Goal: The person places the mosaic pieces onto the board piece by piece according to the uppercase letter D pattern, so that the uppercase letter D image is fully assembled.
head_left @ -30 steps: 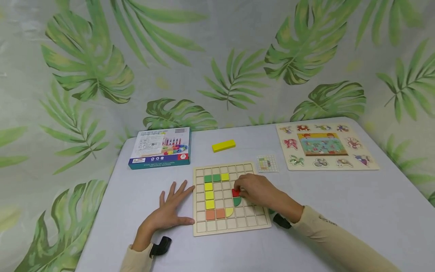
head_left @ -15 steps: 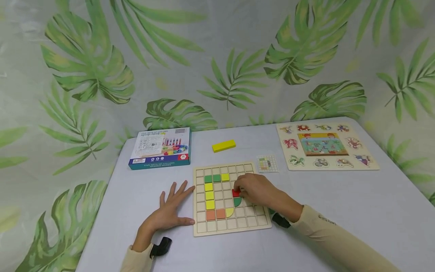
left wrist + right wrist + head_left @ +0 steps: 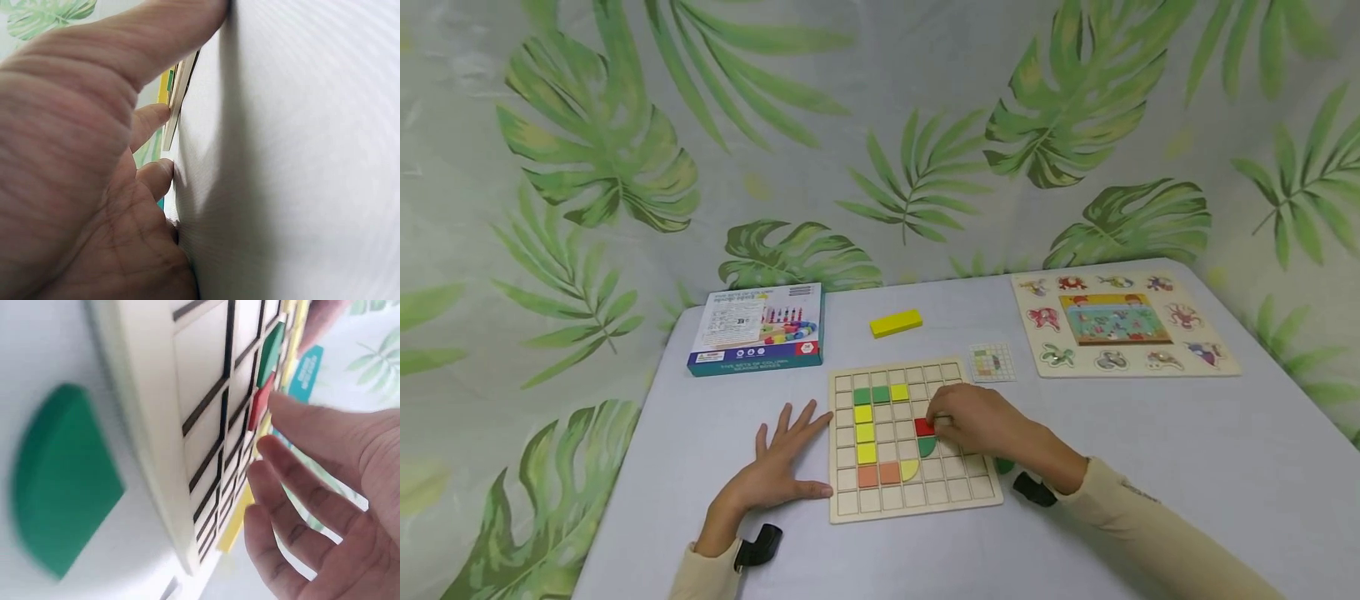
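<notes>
A wooden grid board (image 3: 868, 502) lies on the table with coloured pieces in its cells. My left hand (image 3: 771, 471) has spread fingers, with the thumb and a fingertip at the board's left edge; the left wrist view shows its thumb (image 3: 169, 37) close up. My right hand (image 3: 981, 421) is over the board's right half, its fingers bent beside a red square tile (image 3: 924, 427). The right wrist view shows the thumb at the red tile (image 3: 259, 405), its fingertips apart. Below the red tile sits a green quarter-round piece (image 3: 927, 447); whether the thumb touches the red tile is unclear.
Another green quarter-round piece (image 3: 69, 481) lies on the table by the board's right edge. Behind the board are a yellow block (image 3: 896, 323) and a small pattern card (image 3: 992, 362). A boxed toy set (image 3: 756, 329) stands back left, a sea-animal puzzle (image 3: 1052, 333) back right.
My right hand has shifted slightly to the right, uncovering more of the red tile and of the green piece beside the board. The left hand stays at the board's edge.
</notes>
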`<move>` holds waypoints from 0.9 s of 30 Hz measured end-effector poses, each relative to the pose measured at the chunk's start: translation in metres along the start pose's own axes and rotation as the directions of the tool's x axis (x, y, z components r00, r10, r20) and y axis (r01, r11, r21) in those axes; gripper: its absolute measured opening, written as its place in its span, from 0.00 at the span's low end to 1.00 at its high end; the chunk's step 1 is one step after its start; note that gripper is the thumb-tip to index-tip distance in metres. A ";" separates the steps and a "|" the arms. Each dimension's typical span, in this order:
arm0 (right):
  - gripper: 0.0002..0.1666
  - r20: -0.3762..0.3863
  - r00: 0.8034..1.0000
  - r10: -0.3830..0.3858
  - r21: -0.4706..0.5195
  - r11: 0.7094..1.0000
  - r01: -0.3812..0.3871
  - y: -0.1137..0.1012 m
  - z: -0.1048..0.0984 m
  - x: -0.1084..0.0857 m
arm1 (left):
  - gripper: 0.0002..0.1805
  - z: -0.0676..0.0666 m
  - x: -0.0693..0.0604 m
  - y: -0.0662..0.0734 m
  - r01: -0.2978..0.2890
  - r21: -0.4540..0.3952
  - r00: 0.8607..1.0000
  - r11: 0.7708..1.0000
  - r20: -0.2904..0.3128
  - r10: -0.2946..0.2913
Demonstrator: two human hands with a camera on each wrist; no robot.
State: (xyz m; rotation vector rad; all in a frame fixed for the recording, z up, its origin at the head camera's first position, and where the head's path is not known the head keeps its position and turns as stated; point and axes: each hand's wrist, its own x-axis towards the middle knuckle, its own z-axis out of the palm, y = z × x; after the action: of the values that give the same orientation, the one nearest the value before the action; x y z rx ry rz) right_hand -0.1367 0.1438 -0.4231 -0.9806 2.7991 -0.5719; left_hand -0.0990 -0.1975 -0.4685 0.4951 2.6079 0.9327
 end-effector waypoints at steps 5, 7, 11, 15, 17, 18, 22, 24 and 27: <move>0.09 0.036 0.998 0.046 0.054 0.997 -0.048 0.006 -0.009 -0.024 | 0.59 -0.001 0.000 0.003 0.007 0.008 1.000 1.000 0.000 -0.007; 0.10 0.040 0.998 0.056 0.060 0.997 -0.058 0.010 -0.012 -0.035 | 0.59 -0.002 0.000 0.004 0.007 0.009 1.000 1.000 -0.006 -0.007; 0.13 0.047 0.995 0.084 0.064 0.994 -0.087 0.020 -0.018 -0.058 | 0.59 -0.001 0.001 0.004 0.014 0.009 1.000 1.000 0.000 -0.014; 0.16 0.054 0.993 0.107 0.093 0.989 -0.111 0.030 -0.019 -0.074 | 0.59 0.000 0.000 0.003 0.022 0.009 1.000 1.000 0.009 -0.022; 0.17 0.054 0.993 0.109 0.104 0.988 -0.114 0.034 -0.017 -0.079 | 0.58 0.000 -0.001 0.003 0.021 0.009 1.000 1.000 0.004 -0.021; 0.17 0.054 0.993 0.105 0.108 0.988 -0.110 0.036 -0.016 -0.081 | 0.58 0.000 -0.001 0.003 0.020 0.009 1.000 1.000 0.003 -0.020; 0.18 0.058 0.992 0.111 0.099 0.988 -0.117 0.040 -0.011 -0.083 | 0.59 -0.001 -0.001 0.003 0.015 0.010 1.000 1.000 0.001 -0.015; 0.18 0.059 0.992 0.111 0.093 0.989 -0.116 0.042 -0.011 -0.084 | 0.59 -0.001 -0.001 0.003 0.012 0.008 1.000 1.000 0.002 -0.012; 0.16 0.063 0.993 0.104 0.091 0.990 -0.109 0.042 -0.010 -0.084 | 0.59 0.000 0.000 0.003 0.012 0.007 1.000 1.000 0.005 -0.012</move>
State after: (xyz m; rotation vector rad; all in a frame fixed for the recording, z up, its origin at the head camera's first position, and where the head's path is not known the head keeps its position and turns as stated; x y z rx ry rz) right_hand -0.0977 0.2288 -0.4309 -0.8110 2.7263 -0.6440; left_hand -0.0985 -0.1957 -0.4663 0.4822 2.6072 0.9182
